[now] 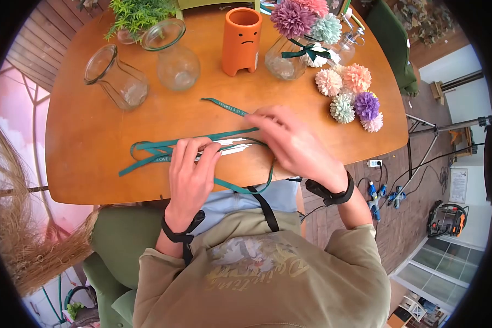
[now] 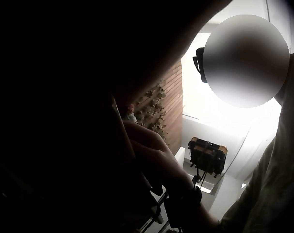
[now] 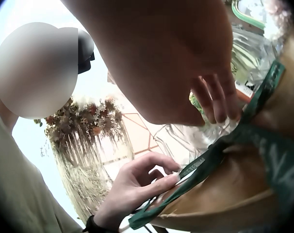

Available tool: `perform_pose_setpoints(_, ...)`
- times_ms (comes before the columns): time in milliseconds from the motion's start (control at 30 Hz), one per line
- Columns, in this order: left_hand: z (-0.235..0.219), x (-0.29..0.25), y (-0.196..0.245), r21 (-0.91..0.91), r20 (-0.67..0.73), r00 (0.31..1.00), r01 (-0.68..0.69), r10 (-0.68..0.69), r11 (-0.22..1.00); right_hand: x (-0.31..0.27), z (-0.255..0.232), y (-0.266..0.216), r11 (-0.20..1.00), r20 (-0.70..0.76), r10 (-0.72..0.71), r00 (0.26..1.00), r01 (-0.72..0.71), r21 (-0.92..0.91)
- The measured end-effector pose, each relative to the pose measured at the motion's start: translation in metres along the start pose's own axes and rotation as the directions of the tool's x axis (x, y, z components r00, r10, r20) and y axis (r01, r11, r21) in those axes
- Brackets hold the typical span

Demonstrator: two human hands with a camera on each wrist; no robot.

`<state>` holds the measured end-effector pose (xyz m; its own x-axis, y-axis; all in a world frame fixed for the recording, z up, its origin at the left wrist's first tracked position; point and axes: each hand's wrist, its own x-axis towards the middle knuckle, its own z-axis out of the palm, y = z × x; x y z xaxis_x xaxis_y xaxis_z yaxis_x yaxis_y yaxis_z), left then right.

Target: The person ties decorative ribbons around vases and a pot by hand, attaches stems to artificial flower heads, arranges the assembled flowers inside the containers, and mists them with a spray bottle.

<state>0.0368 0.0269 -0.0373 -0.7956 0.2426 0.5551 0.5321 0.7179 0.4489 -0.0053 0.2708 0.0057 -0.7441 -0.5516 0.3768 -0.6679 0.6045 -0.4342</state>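
In the head view, the left hand (image 1: 192,172) rests low over the table's near edge, fingers and thumb pinching thin white sticks (image 1: 236,148) and green ribbon (image 1: 147,145). To its right, the right hand (image 1: 290,143) has bent fingers on the ribbon, whose printed end (image 1: 224,105) sticks out past them. A ribbon loop hangs between the hands. The right wrist view shows the left hand (image 3: 132,189) pinching ribbon (image 3: 200,167) and a white stick, with the right hand (image 3: 171,58) large above. Mostly dark, the left wrist view shows the right hand (image 2: 159,155) dimly.
Across the wooden table (image 1: 93,169) stand two glass vases (image 1: 127,90) (image 1: 179,68), an orange pot (image 1: 241,46) and a vase (image 1: 285,60) with a dark bow and flowers. Pompom flowers (image 1: 343,107) lie at the right. Green plant (image 1: 139,16) stands at the back left.
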Motion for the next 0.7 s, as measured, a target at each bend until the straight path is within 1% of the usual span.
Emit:
perform_pose_setpoints(33,-0.001,0.0,0.0,-0.011,0.002,1.0,0.013,-0.013,1.0,0.002,-0.003,-0.003,0.999,-0.136,-0.009,0.991,0.005,-0.033)
perform_pose_setpoints(67,-0.001,-0.001,-0.001,-0.011,0.005,1.0,0.019,-0.019,1.0,0.0,-0.009,-0.005,1.0,-0.132,-0.008,0.991,0.004,-0.03)
perform_pose_setpoints(100,-0.001,-0.001,-0.002,-0.018,0.002,1.0,-0.008,0.008,1.0,-0.007,-0.019,-0.007,0.992,-0.091,0.12,0.989,-0.122,-0.013)
perform_pose_setpoints(133,-0.001,-0.002,-0.003,-0.025,-0.003,0.999,-0.035,0.034,0.999,-0.014,-0.025,-0.008,0.969,-0.048,0.246,0.968,-0.246,-0.003)
perform_pose_setpoints(167,0.0,-0.002,-0.003,-0.029,-0.002,1.0,-0.028,0.028,0.999,-0.02,-0.028,-0.009,0.974,-0.055,0.203,0.978,-0.207,-0.091)
perform_pose_setpoints(200,0.0,-0.002,-0.003,-0.033,0.001,0.999,-0.045,0.045,0.998,-0.028,-0.026,-0.014,0.974,-0.048,0.205,0.977,-0.209,-0.091)
perform_pose_setpoints(267,0.002,-0.004,-0.004,-0.039,0.003,0.998,-0.058,0.058,0.998,-0.044,-0.021,-0.024,0.932,0.075,0.297,0.952,-0.272,-0.239)
perform_pose_setpoints(300,0.002,-0.005,-0.005,-0.041,0.009,0.998,-0.061,0.062,0.997,-0.049,-0.019,-0.027,0.927,0.106,0.288,0.952,-0.249,-0.279)
perform_pose_setpoints(433,0.002,-0.005,-0.004,-0.048,0.033,0.998,-0.053,0.055,0.997,-0.059,-0.013,-0.02,0.917,0.108,0.292,0.95,-0.246,-0.314)
perform_pose_setpoints(500,0.0,-0.004,-0.004,-0.048,0.045,0.997,-0.057,0.06,0.997,-0.055,-0.015,-0.006,0.944,0.069,0.125,0.99,-0.098,-0.314)
perform_pose_setpoints(533,-0.001,-0.003,-0.004,-0.046,0.059,0.996,-0.058,0.061,0.997,-0.05,-0.019,-0.004,0.944,0.067,0.122,0.99,-0.095,-0.315)
perform_pose_setpoints(633,0.0,-0.004,-0.004,-0.036,0.05,0.997,-0.057,0.059,0.998,-0.026,-0.036,-0.001,0.894,0.051,0.051,0.997,-0.023,-0.447)
perform_pose_setpoints(667,0.0,-0.004,-0.004,-0.033,0.049,0.997,-0.059,0.06,0.998,-0.017,-0.043,0.0,0.895,0.048,0.049,0.998,-0.022,-0.446)
perform_pose_setpoints(700,0.0,-0.004,-0.005,-0.041,0.054,0.997,-0.054,0.056,0.998,-0.007,-0.051,0.001,0.866,0.017,-0.014,1.0,0.021,-0.499)
